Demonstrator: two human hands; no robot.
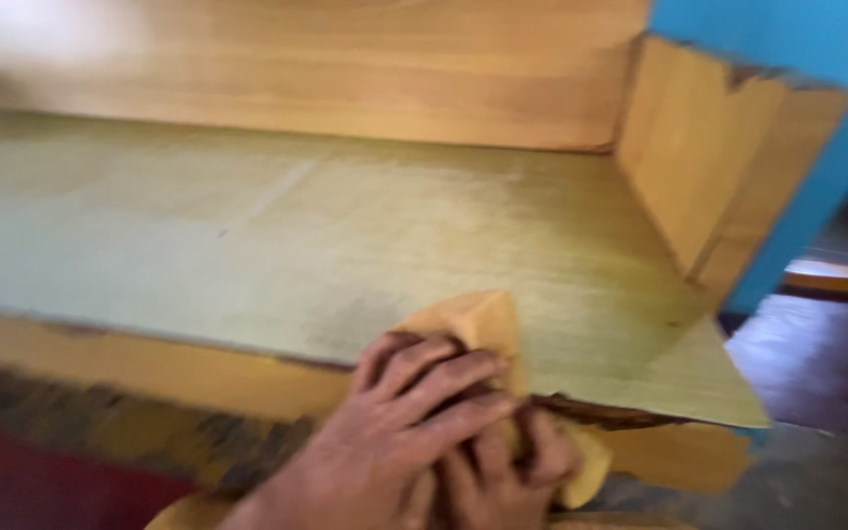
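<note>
— Two hands, stacked at the bottom centre of the frame. What are the fingers doing?

— The left hand (414, 412) lies on top, fingers together and curled, pressing down on a folded piece of yellow abrasive sheet (478, 329). The right hand (512, 466) sits beneath and to the right, its fingers bent around the lower part of the same sheet, near the bottom edge of the frame. Both are clamped on it; no gap shows between fingers and sheet.

— Where does the sheet sit?

— Right on the front edge of the pale greenish panel (296, 245), slightly right of centre. Its upper corner pokes out above the knuckles and lies flat on the panel; its lower end hangs past the edge, under the right hand.

— How would it handle?

— Judging by the fold and the way it bends over the edge, it looks thin, light and pliable, rough rather than slippery. It seems to want a flat palm over the fold, with fingertips pinning the loose end.

— And beyond the hands?

— The panel fills the middle of the frame, with a chipped dark patch on its front edge just right of the hands. A wooden back board (345, 79) runs across the top, a wooden side board (709, 157) stands at the upper right, and a blue wall (787, 39) shows behind it. The picture is motion-blurred, so finer texture is hard to tell.
</note>
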